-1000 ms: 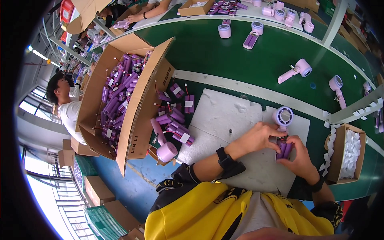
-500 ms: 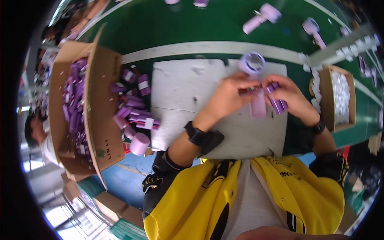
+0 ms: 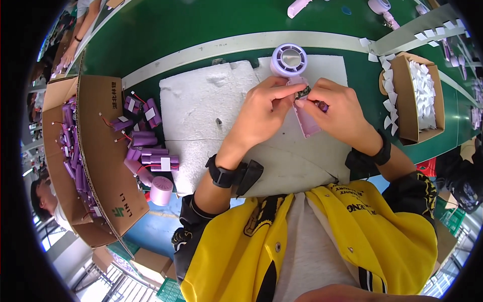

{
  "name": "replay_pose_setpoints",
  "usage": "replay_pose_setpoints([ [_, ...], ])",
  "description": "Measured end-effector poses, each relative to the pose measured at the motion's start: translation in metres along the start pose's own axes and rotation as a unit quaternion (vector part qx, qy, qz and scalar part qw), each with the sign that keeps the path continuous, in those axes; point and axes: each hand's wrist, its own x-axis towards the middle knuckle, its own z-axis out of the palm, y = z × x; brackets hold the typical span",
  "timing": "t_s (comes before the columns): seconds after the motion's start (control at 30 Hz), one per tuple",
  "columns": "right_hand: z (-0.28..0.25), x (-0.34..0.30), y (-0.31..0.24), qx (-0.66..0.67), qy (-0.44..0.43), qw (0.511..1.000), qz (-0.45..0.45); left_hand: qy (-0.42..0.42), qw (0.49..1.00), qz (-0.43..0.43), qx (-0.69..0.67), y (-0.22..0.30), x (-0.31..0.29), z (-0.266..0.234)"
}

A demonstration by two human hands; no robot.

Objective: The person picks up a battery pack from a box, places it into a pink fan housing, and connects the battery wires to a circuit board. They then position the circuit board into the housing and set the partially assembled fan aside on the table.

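A lilac handheld fan [image 3: 289, 59] lies on the white foam board, its round head away from me and its pale pink handle [image 3: 308, 125] toward me. The handle is opened up, and a small dark circuit board [image 3: 303, 92] shows at its upper end. My left hand [image 3: 269, 106] is closed at the fan's neck, its index finger stretched along the circuit board. Beside it my right hand [image 3: 338, 110] is closed, thumb and index at the board's other side. The dark purple end of a battery pack [image 3: 322, 105] peeks out under the right fingers; most of it is hidden.
Foam boards [image 3: 201, 108] cover the green bench before me. On the left stand purple battery packs [image 3: 151, 151], another pink fan [image 3: 161, 190] and a cardboard box [image 3: 108, 166] of batteries. At right is a box [image 3: 407, 100] of white pieces. More fans [image 3: 380, 7] lie beyond the rail.
My hands have come together over the fan's neck. The battery pack, plainly seen in my right hand before, is now mostly covered. The whole view has shifted and the fan's handle sits more slanted.
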Motion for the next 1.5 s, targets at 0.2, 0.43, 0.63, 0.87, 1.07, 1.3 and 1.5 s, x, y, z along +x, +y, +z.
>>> replay_pose_setpoints([
  [0.2,0.005,-0.003,-0.01,-0.049,0.029,0.998,0.006,0.024,1.0,-0.009,0.001,-0.002,0.002,0.004],
  [0.43,0.007,-0.004,-0.012,-0.14,0.034,0.988,-0.051,0.04,0.997,-0.057,-0.015,0.0,0.004,0.022],
  [0.63,-0.001,-0.004,-0.004,-0.074,-0.03,0.997,-0.012,0.041,0.995,-0.08,-0.053,-0.01,0.011,0.029],
  [0.87,-0.005,0.0,-0.002,-0.035,-0.05,0.998,-0.01,0.035,0.989,-0.126,-0.076,-0.007,0.012,0.031],
  [1.07,0.003,-0.005,0.005,-0.036,-0.051,0.998,-0.006,0.042,0.991,-0.118,-0.041,-0.009,0.011,0.033],
  [1.3,0.016,-0.001,-0.001,-0.087,-0.011,0.996,-0.021,0.049,0.99,-0.126,-0.05,-0.006,0.009,0.024],
  [1.5,0.013,-0.001,0.001,-0.096,-0.029,0.994,-0.044,0.081,0.99,-0.106,-0.039,-0.002,0.008,0.022],
])
